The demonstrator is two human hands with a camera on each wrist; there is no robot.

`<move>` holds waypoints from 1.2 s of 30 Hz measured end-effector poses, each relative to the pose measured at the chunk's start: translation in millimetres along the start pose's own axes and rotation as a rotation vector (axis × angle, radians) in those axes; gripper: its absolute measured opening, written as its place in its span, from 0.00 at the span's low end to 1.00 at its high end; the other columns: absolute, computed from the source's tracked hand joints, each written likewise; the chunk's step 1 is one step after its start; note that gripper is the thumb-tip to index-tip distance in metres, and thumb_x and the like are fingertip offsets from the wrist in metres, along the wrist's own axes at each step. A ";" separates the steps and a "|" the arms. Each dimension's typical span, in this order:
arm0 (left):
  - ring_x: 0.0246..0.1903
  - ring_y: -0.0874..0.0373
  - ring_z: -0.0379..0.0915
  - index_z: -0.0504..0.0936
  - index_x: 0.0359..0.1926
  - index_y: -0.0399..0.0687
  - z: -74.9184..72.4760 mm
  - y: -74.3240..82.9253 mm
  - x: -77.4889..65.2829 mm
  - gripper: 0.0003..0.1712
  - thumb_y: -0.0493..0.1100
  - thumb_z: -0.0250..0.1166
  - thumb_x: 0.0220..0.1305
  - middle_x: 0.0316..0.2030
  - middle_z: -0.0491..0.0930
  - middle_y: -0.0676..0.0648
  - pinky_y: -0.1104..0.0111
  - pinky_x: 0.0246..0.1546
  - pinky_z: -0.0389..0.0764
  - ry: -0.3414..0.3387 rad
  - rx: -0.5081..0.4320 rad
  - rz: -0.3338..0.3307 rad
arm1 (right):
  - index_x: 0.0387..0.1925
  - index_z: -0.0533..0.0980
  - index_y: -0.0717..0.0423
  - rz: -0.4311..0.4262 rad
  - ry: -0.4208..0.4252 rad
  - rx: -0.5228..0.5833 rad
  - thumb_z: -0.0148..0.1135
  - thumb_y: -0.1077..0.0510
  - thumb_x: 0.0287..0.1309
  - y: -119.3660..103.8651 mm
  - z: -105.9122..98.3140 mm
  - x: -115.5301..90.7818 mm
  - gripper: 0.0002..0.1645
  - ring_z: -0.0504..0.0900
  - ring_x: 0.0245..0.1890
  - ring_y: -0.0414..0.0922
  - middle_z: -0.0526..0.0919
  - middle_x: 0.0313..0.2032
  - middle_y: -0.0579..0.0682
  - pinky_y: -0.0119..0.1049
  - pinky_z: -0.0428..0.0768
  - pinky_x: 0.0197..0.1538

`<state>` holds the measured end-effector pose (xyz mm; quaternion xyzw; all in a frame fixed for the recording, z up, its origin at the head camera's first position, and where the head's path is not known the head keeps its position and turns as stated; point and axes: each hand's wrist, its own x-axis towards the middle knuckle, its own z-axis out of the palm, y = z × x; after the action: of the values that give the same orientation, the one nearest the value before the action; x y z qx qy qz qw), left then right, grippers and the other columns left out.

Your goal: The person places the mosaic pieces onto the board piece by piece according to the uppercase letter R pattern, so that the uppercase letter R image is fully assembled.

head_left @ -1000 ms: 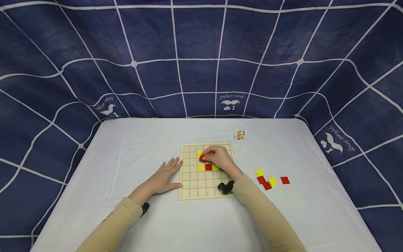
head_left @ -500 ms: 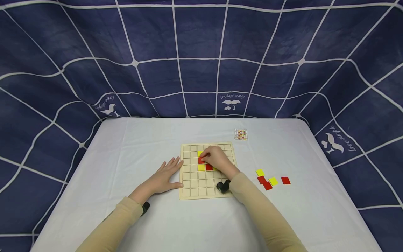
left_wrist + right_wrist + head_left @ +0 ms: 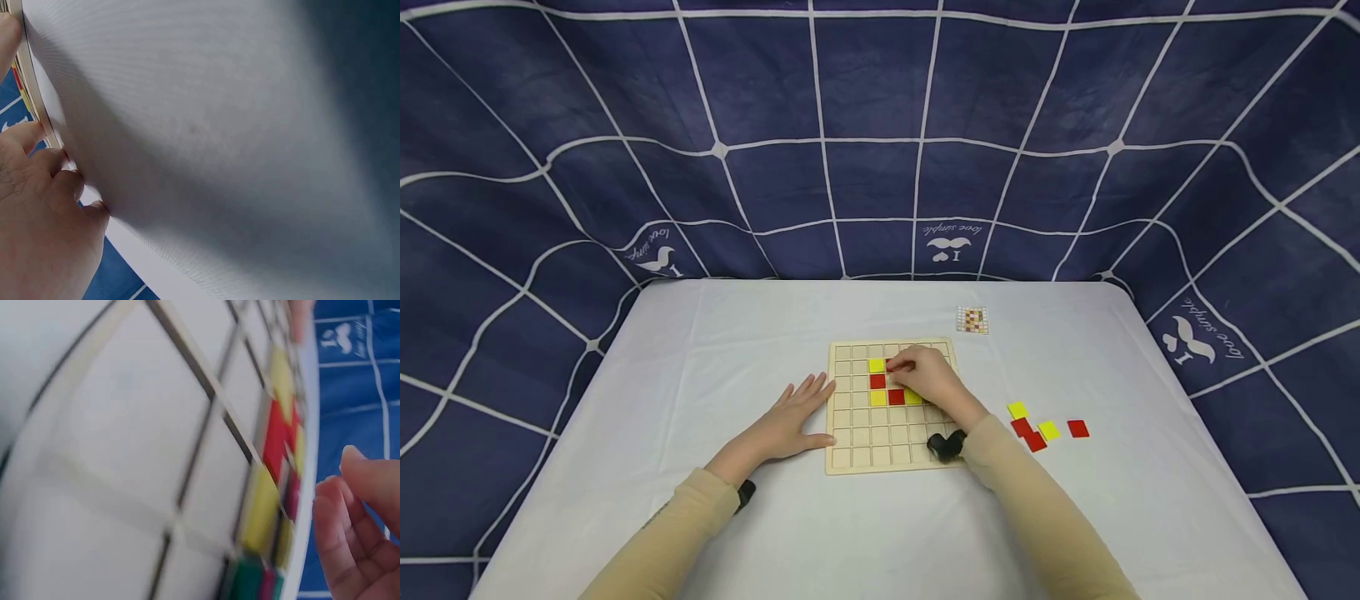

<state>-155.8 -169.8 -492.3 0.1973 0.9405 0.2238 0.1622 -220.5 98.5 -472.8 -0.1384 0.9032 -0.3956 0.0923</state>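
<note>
A wooden grid board (image 3: 859, 457) lies on the white table, with yellow and red square tiles in some of its cells. My left hand (image 3: 791, 427) is spread flat at the board's left edge, fingertips and thumb touching it. Over the upper middle of the board is my right hand (image 3: 928, 375), which hides some cells. In the right wrist view its thumb and fingers are loosely bent and slightly apart, with no tile between them. A red tile (image 3: 877, 381) sits in a cell just left of its fingertips, between a yellow tile (image 3: 876, 365) above and another yellow tile (image 3: 878, 398) below.
Several loose tiles lie to the right of the board, among them a red tile (image 3: 1078, 428) and a yellow tile (image 3: 1048, 430). A small card printed with a coloured grid (image 3: 972, 320) lies beyond the board. A dark blue curtain (image 3: 880, 183) surrounds the table's far side.
The red tile that my right hand pinched now sits in a cell in the column between the yellow tiles. My right hand has let go and moved slightly right. The left hand stays put.
</note>
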 end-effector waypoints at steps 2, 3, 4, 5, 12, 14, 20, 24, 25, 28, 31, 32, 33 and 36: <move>0.78 0.42 0.36 0.52 0.77 0.46 0.1 0.0 0.0 0.55 0.61 0.69 0.58 0.78 0.45 0.41 0.45 0.76 0.40 0.001 0.001 0.001 | 0.42 0.86 0.55 0.006 0.014 0.030 0.68 0.60 0.59 5.2 -10.8 -6.5 0.09 0.81 0.34 0.40 0.86 0.39 0.49 0.32 0.82 0.41; 0.78 0.42 0.36 0.53 0.77 0.46 0.1 -0.1 0.1 0.55 0.61 0.69 0.58 0.78 0.46 0.41 0.45 0.76 0.40 0.001 0.001 0.001 | 0.42 0.85 0.56 0.013 0.018 0.042 0.68 0.59 0.60 8.5 -16.6 -10.4 0.09 0.81 0.34 0.40 0.86 0.39 0.49 0.33 0.82 0.42; 0.78 0.42 0.36 0.53 0.77 0.46 0.2 -0.2 0.2 0.55 0.61 0.69 0.58 0.78 0.46 0.41 0.45 0.76 0.40 0.001 0.003 0.001 | 0.44 0.85 0.56 0.024 0.020 0.052 0.68 0.59 0.60 11.8 -22.8 -15.0 0.11 0.81 0.35 0.40 0.87 0.39 0.49 0.34 0.82 0.43; 0.78 0.42 0.36 0.53 0.77 0.46 0.3 -0.3 0.3 0.55 0.61 0.69 0.58 0.78 0.46 0.41 0.45 0.77 0.40 0.001 0.005 0.001 | 0.44 0.85 0.56 0.039 0.023 0.059 0.68 0.58 0.60 15.6 -29.1 -19.9 0.11 0.81 0.35 0.41 0.87 0.39 0.50 0.34 0.83 0.43; 0.78 0.42 0.36 0.52 0.77 0.46 0.3 -2.0 2.2 0.55 0.62 0.69 0.58 0.78 0.46 0.41 0.45 0.76 0.40 -0.002 0.017 0.003 | 0.48 0.83 0.57 0.112 0.036 0.068 0.69 0.59 0.59 50.7 -69.0 -57.8 0.15 0.81 0.35 0.43 0.86 0.39 0.51 0.32 0.83 0.41; 0.78 0.42 0.36 0.52 0.77 0.46 0.2 -2.5 2.5 0.55 0.62 0.69 0.58 0.78 0.46 0.41 0.45 0.76 0.40 0.000 0.019 0.006 | 0.48 0.83 0.57 0.132 0.018 0.059 0.69 0.59 0.58 59.1 -77.8 -69.1 0.15 0.81 0.35 0.43 0.86 0.39 0.51 0.31 0.82 0.40; 0.78 0.42 0.36 0.52 0.77 0.46 0.6 -2.3 2.2 0.55 0.61 0.69 0.58 0.78 0.45 0.41 0.45 0.76 0.39 0.001 0.012 0.004 | 0.43 0.83 0.56 0.143 0.013 -0.036 0.72 0.57 0.55 77.1 -92.4 -98.5 0.14 0.79 0.35 0.42 0.84 0.37 0.49 0.31 0.80 0.39; 0.78 0.42 0.36 0.52 0.77 0.46 0.7 -1.3 1.6 0.55 0.61 0.70 0.57 0.78 0.45 0.41 0.45 0.77 0.39 -0.002 -0.001 -0.003 | 0.40 0.83 0.55 0.161 0.034 -0.090 0.74 0.58 0.53 88.0 -95.7 -114.7 0.12 0.78 0.35 0.40 0.83 0.36 0.48 0.29 0.78 0.37; 0.78 0.42 0.36 0.52 0.77 0.46 0.8 -1.2 1.6 0.55 0.60 0.70 0.57 0.78 0.45 0.41 0.45 0.77 0.39 -0.003 -0.003 -0.003 | 0.40 0.83 0.55 0.163 0.031 -0.098 0.74 0.58 0.52 90.5 -96.3 -118.5 0.13 0.77 0.34 0.41 0.83 0.35 0.48 0.29 0.78 0.36; 0.78 0.42 0.36 0.52 0.77 0.47 1.5 -1.5 1.8 0.55 0.61 0.69 0.58 0.78 0.45 0.41 0.45 0.77 0.39 -0.002 -0.001 -0.003 | 0.40 0.83 0.54 0.162 0.030 -0.145 0.75 0.59 0.50 97.2 -96.6 -127.3 0.14 0.76 0.36 0.42 0.82 0.36 0.48 0.30 0.77 0.38; 0.78 0.42 0.36 0.52 0.77 0.47 2.4 -2.5 2.1 0.55 0.61 0.69 0.57 0.78 0.45 0.41 0.45 0.76 0.39 0.002 0.004 -0.003 | 0.41 0.83 0.54 0.156 0.030 -0.180 0.76 0.60 0.49 101.7 -95.4 -132.3 0.15 0.76 0.38 0.44 0.82 0.39 0.48 0.35 0.78 0.42; 0.78 0.42 0.36 0.52 0.77 0.47 2.6 -2.6 2.1 0.55 0.61 0.69 0.57 0.78 0.45 0.41 0.45 0.76 0.39 0.004 0.006 -0.002 | 0.41 0.83 0.53 0.159 0.032 -0.186 0.76 0.60 0.48 102.6 -94.8 -133.2 0.15 0.76 0.40 0.45 0.81 0.40 0.49 0.37 0.78 0.44; 0.78 0.42 0.36 0.52 0.77 0.47 2.7 -2.6 2.0 0.56 0.61 0.69 0.57 0.78 0.45 0.41 0.45 0.76 0.39 0.006 0.007 -0.002 | 0.41 0.84 0.53 0.163 0.033 -0.189 0.76 0.60 0.48 103.0 -94.1 -133.8 0.15 0.76 0.40 0.45 0.81 0.41 0.49 0.39 0.78 0.45; 0.78 0.42 0.36 0.52 0.77 0.46 3.0 -2.3 1.8 0.56 0.62 0.69 0.57 0.78 0.45 0.41 0.44 0.76 0.39 0.010 0.007 0.000 | 0.41 0.84 0.53 0.180 0.032 -0.201 0.76 0.61 0.48 104.6 -92.0 -133.7 0.15 0.75 0.40 0.46 0.81 0.42 0.50 0.40 0.78 0.45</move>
<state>-156.9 -169.9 -496.3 0.1969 0.9421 0.2216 0.1570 -138.2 272.9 -481.0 -0.0588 0.9485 -0.2951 0.0985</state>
